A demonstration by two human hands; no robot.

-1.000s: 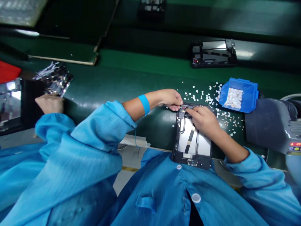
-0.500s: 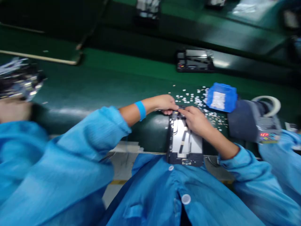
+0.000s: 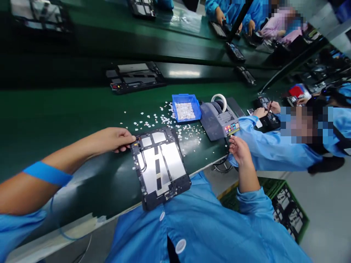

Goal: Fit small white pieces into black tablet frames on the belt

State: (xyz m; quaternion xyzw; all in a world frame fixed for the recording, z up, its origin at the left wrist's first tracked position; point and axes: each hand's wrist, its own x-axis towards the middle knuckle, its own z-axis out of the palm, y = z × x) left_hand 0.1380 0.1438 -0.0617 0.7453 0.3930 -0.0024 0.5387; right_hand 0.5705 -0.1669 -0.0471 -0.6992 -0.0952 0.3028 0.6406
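Left hand [image 3: 124, 141] pinches far-left corner of black rectangular device [image 3: 160, 168] with silver panels; device overhangs near edge of glossy green table [image 3: 106, 186]. Right hand [image 3: 239, 149] bunched narrow near grey plastic tape dispenser [image 3: 218, 118]; can't tell if holding anything.

No wording, brand or number can be read for certain. The grey tape machine [image 3: 216, 120] carries a small lit red display [image 3: 227, 128], its characters too small to make out; any marks on the coloured round buttons [image 3: 231, 128] beside it are equally illegible.
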